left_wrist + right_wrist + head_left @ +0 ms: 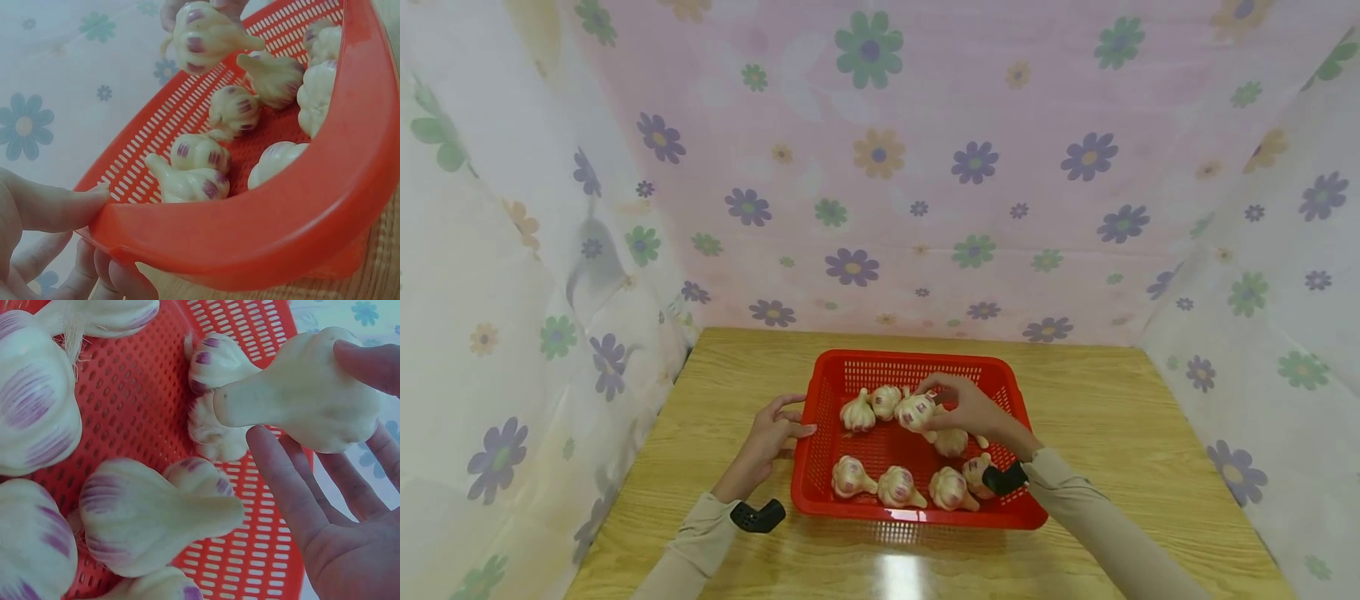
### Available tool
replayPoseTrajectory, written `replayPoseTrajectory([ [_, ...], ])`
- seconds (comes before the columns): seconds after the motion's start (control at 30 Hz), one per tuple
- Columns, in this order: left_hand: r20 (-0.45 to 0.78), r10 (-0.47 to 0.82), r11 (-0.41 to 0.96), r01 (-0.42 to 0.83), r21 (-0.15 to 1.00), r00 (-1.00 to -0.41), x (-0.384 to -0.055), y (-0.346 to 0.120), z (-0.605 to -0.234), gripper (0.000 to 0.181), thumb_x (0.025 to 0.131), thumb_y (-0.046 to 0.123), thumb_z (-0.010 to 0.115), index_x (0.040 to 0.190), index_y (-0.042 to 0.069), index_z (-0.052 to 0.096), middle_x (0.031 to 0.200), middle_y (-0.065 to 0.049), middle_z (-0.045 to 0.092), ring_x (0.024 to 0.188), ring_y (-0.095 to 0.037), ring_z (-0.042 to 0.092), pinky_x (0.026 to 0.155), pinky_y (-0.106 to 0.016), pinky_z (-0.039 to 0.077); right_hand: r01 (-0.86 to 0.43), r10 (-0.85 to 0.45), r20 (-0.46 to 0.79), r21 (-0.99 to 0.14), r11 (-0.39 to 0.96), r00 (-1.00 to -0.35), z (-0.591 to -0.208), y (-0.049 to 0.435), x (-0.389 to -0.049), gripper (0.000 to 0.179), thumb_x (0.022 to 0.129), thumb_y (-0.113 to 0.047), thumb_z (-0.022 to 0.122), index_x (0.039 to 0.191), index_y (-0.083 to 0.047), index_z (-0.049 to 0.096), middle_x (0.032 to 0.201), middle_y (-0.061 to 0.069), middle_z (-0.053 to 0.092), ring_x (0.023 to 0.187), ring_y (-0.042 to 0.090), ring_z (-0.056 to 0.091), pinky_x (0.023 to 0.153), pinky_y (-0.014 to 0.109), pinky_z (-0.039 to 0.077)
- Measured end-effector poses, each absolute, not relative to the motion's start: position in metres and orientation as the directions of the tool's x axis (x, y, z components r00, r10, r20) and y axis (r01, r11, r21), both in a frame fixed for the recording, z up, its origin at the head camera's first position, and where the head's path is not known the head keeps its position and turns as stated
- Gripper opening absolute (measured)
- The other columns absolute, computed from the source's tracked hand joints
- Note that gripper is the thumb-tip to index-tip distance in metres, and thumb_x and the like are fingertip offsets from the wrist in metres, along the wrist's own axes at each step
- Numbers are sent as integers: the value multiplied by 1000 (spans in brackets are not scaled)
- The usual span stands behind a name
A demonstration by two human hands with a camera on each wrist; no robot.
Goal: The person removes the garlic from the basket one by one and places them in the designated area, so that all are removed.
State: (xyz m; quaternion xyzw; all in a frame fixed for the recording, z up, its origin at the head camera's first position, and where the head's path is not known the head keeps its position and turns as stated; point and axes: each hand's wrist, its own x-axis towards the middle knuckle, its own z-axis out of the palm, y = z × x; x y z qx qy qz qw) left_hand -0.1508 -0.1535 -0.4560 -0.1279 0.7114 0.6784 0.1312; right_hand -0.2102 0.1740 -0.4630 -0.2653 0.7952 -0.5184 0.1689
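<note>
Right wrist view shows garlic [315,394] over the basket [917,357], its round end gripped by the right hand [353,544] between thumb and fingers, stem pointing away from the palm. Left hand [771,432], farther off, grips the basket's left rim.

A pink sheet [917,108] printed with purple, green and orange flowers hangs behind the wood-grained table [1112,417]. A whitish left sheet [520,358] and right sheet [1262,250] flank it; a bright reflection [901,575] gleams on the wood.
</note>
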Motion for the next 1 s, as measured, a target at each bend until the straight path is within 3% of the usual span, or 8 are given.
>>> replayPoseTrajectory([
  [0.33,-361,-28,28,-362,932,-932,-165,-159,-487,57,78,5,71,131,13,51,101,-12,61,76,-19,63,57,-35,52,-232,-564,16,-921,313,-825,-454,190,-211,40,80,-12,77,116,-9,58,120,10,56,108,36,54,86,48,47],
  [0.43,-356,-28,28,-357,934,-934,-166,-158,-490,56,78,5,71,130,13,52,101,-12,61,77,-20,63,57,-35,52,-234,-549,21,-917,322,-835,-451,196,-210,41,80,-12,76,117,-10,58,122,10,55,108,36,55,85,45,49],
  [0.7,-355,-31,27,-356,934,-934,-163,-157,-489,55,79,5,71,130,12,52,100,-13,62,77,-20,63,56,-36,52,-215,-543,24,-932,292,-839,-441,210,-210,39,83,-14,74,117,-9,57,125,12,52,111,37,54,81,37,51],
  [1.0,-359,5,29,-358,933,-933,-154,-156,-464,56,82,1,66,134,5,47,102,-16,61,78,-21,63,60,-37,53,-221,-505,29,-919,326,-863,-433,225,-211,37,84,-16,72,117,-9,57,127,12,51,104,36,55,74,44,52],
])
